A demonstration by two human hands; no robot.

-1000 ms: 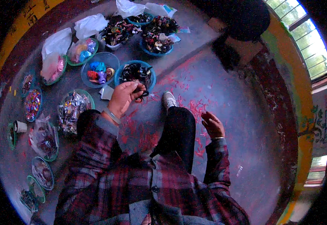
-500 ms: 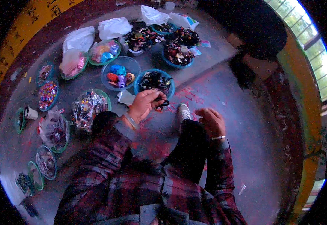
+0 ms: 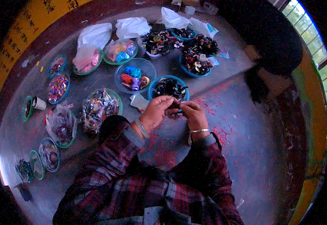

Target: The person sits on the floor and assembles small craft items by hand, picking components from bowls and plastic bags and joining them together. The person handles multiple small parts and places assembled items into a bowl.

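Observation:
My left hand (image 3: pixel 154 114) and my right hand (image 3: pixel 195 116) meet in front of me, fingers pinched together. Between their fingertips is a small dark band (image 3: pixel 175 105) that looks like a black hair tie; the fingers cover much of it. Just beyond them stands a blue basin (image 3: pixel 188 92) holding a heap of black bands (image 3: pixel 169 87). To its left, a clear basin (image 3: pixel 117 81) holds red, purple and blue bundles. A white packet (image 3: pixel 138 101) lies beside my left hand.
Green and blue basins of small goods curve along the left, including colourful beads (image 3: pixel 58 87) and wrapped pieces (image 3: pixel 100 107). White bags (image 3: pixel 95 34) and basins of dark accessories (image 3: pixel 196 62) stand farther back. Red scraps (image 3: pixel 223 133) litter the floor; a dark round shape (image 3: pixel 279 41) is at far right.
My right hand has come left and up to join my left hand at the dark band. The left hand has shifted slightly right. The whole view has swung a little.

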